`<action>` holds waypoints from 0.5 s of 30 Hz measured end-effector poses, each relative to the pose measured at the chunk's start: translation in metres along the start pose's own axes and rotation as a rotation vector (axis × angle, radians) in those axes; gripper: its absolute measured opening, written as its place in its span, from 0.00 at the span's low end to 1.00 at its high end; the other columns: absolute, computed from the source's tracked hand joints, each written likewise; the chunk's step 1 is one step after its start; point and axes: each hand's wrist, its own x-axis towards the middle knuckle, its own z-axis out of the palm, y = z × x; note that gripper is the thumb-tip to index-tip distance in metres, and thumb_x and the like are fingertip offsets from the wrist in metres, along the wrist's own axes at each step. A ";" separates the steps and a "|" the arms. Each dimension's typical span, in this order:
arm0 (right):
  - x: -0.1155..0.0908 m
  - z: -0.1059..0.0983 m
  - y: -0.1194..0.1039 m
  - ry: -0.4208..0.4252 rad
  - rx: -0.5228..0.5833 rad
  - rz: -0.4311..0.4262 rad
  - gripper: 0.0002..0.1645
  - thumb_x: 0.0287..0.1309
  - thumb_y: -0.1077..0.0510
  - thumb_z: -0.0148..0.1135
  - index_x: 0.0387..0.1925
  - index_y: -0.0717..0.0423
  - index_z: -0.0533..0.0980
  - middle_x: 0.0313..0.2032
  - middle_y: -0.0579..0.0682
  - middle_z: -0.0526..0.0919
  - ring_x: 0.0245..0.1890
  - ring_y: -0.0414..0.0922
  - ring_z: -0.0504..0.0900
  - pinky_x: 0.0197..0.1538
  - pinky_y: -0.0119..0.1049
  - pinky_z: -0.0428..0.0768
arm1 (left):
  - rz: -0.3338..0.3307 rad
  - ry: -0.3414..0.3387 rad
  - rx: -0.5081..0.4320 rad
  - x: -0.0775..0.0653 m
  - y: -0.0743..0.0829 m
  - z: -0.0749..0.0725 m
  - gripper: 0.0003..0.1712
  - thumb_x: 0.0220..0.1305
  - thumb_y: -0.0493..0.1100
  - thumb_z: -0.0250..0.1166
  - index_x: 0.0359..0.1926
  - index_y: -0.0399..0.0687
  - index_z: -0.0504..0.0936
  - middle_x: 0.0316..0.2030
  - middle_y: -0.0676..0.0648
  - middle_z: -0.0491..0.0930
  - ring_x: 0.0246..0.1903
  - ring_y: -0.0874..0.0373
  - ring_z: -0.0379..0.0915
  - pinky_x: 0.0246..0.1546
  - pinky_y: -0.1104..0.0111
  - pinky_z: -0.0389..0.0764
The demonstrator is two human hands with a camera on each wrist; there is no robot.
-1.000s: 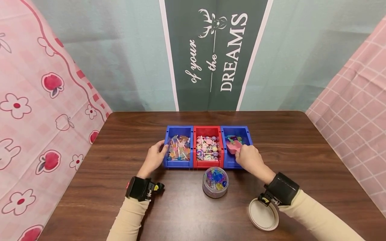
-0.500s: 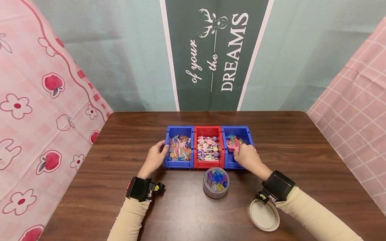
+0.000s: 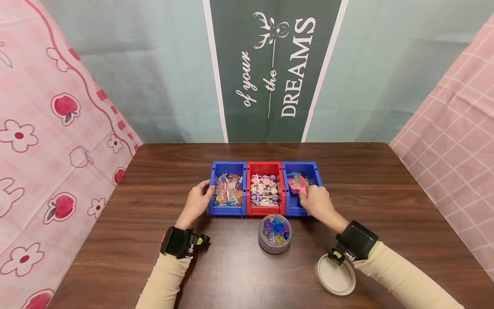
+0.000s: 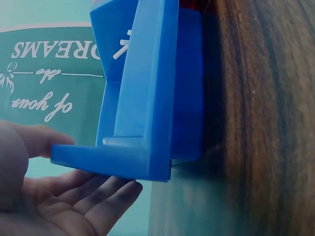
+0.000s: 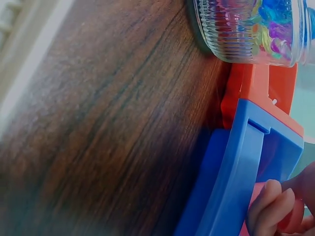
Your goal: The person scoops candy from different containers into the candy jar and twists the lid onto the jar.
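Observation:
Three bins stand joined in a row: a left blue bin [image 3: 227, 210] with star-like lollipops, a red bin [image 3: 266, 210] with striped and swirled lollipops, and a right blue bin [image 3: 297, 209] with some colourful translucent pieces. My left hand [image 3: 197, 201] grips the outer wall of the left blue bin, thumb on the inner side and fingers outside, as the left wrist view [image 4: 106, 160] shows. Inside the right blue bin, a pink scoop [image 3: 298, 184] is held by its handle in my right hand [image 3: 319, 203]. The scoop's bowl is among the pieces; curled fingers [image 5: 269, 209] cover its handle.
In front of the red bin stands an open clear jar [image 3: 275, 247] of colourful translucent pieces. A round whitish lid [image 3: 335, 274] lies under the right wrist's camera. The wooden table [image 3: 177, 167] ends at a hanging cloth behind.
The scoop has shifted slightly left within the right blue bin and its bowl has turned more upward. The left hand stays on its bin.

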 end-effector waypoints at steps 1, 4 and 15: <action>0.000 0.000 0.001 0.006 0.003 -0.001 0.20 0.53 0.61 0.58 0.09 0.60 0.69 0.05 0.52 0.73 0.08 0.44 0.71 0.18 0.41 0.73 | -0.003 0.005 0.002 0.000 0.000 0.000 0.24 0.67 0.39 0.53 0.59 0.23 0.68 0.49 0.26 0.77 0.47 0.42 0.75 0.50 0.48 0.78; -0.001 0.001 0.003 0.016 0.028 0.003 0.19 0.54 0.61 0.58 0.10 0.60 0.70 0.05 0.52 0.72 0.08 0.43 0.70 0.15 0.37 0.70 | 0.003 0.025 0.008 -0.001 0.001 -0.001 0.26 0.66 0.38 0.54 0.60 0.23 0.66 0.52 0.25 0.75 0.50 0.40 0.74 0.52 0.48 0.77; -0.010 -0.001 0.006 0.008 0.098 0.026 0.15 0.58 0.60 0.57 0.19 0.64 0.75 0.06 0.51 0.73 0.06 0.40 0.70 0.13 0.33 0.67 | 0.213 0.136 0.075 -0.007 0.014 -0.003 0.23 0.63 0.37 0.57 0.57 0.26 0.71 0.59 0.29 0.70 0.59 0.41 0.65 0.61 0.46 0.69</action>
